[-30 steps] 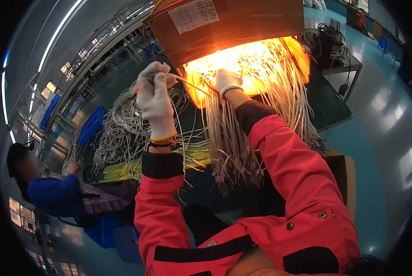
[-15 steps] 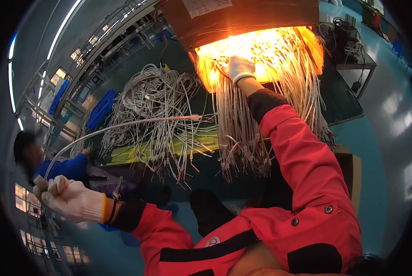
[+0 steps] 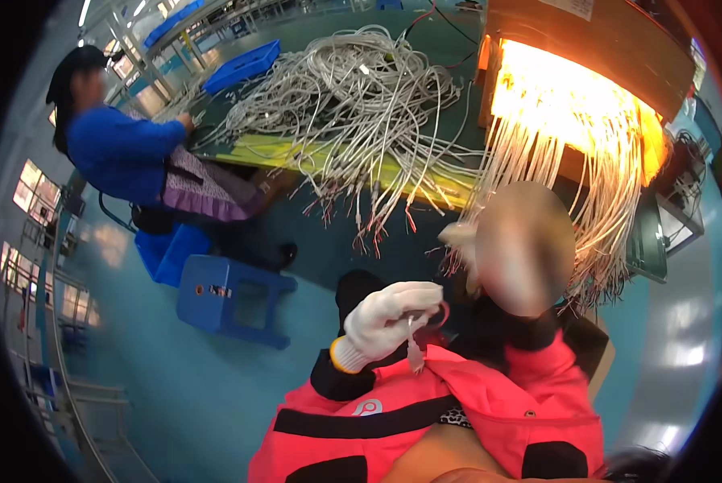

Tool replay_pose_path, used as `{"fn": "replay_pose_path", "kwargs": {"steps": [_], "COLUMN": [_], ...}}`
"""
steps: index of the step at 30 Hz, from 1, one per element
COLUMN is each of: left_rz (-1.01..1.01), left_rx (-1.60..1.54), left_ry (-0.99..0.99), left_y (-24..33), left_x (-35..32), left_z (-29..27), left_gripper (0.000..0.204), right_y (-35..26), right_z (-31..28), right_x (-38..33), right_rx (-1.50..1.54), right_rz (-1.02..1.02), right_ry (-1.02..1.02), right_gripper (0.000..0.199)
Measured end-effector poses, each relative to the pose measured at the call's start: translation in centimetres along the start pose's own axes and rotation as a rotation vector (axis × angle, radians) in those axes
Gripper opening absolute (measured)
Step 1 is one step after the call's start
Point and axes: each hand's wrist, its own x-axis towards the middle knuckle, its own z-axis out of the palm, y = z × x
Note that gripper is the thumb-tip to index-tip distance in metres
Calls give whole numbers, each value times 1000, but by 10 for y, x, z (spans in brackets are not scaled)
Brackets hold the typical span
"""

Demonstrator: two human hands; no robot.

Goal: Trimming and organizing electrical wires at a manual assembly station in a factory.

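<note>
Close to my chest, my left hand (image 3: 386, 320) wears a white knitted glove with a yellow cuff. Its fingers are closed round a thin cable whose pale connector (image 3: 415, 356) hangs below them, with a reddish wire beside it. My right hand (image 3: 523, 249) is to its right, below the hanging cables; a round blur covers it, so its fingers and anything in them are hidden. Many whitish cables (image 3: 530, 157) hang out of a glowing, orange-lit box (image 3: 598, 32) at the far right. A tangled heap of similar cables (image 3: 353, 88) lies left of the box, bare wire ends toward me.
A dark green table (image 3: 304, 34) with a yellow front strip (image 3: 288, 153) carries the heap and a blue tray (image 3: 242, 66). At the left sits a co-worker (image 3: 123, 149) in a blue top. A blue stool (image 3: 216, 294) and blue bin (image 3: 163, 253) stand on the floor.
My right hand has come out of the glowing box and down toward me. My left hand, with the cable, has moved from the far left to my chest. The view has shifted.
</note>
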Motion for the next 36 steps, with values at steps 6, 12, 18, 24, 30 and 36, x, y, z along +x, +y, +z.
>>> {"fn": "replay_pose_path", "kwargs": {"steps": [6,12,18,24,30,36], "left_rz": [134,-263,-1031,-847,-655,-645], "left_rx": [-148,-13,-861,-958,-1391,-1285], "left_ry": [-280,-274,250,5,330,281], "left_y": [-14,-1,-21,-46,-78,-72], "left_x": [16,-25,-29,-35,-42,-28], "left_z": [10,-4,-29,-20,-2,12], "left_gripper": [41,43,38,29,26,28], "right_y": [75,46,83,76,53,57], "right_z": [31,26,31,50,34,53], "right_x": [-82,-61,-19,-5,-78,-103], "right_rx": [540,184,-309,-521,399,675], "right_rz": [337,465,-16,-298,480,790], "right_ry": [-54,-282,-363,-267,-574,-500], "right_gripper": [22,21,10,8,36,64]}}
